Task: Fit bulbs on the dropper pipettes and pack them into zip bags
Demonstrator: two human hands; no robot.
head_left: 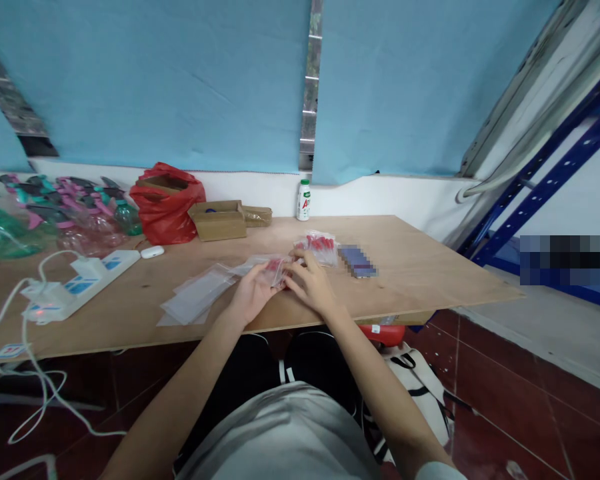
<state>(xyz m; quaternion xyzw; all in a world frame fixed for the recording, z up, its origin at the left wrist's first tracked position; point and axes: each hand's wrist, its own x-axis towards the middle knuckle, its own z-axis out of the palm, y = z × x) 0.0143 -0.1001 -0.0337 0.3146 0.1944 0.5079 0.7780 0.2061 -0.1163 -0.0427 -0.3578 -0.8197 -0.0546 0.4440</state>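
Note:
Both of my hands meet over the wooden table at a clear plastic bag point(274, 265) with something red in it. My left hand point(253, 293) is closed on the bag's near left side. On its right edge are the bent fingers of my right hand point(311, 283), pinching it; the fingertips are small and partly hidden. Several flat clear zip bags point(197, 297) lie overlapping to the left of my left hand. Just beyond my right hand sits a pile of clear bags with red contents point(320, 247).
A blurred phone point(359, 261) lies right of the pile. Behind stand a white bottle point(304, 201), a cardboard box point(219, 221) and a red plastic bag point(167, 207). Spray bottles point(90, 217) crowd the left, near a power strip point(87, 287) with cables and a white earphone case point(153, 252).

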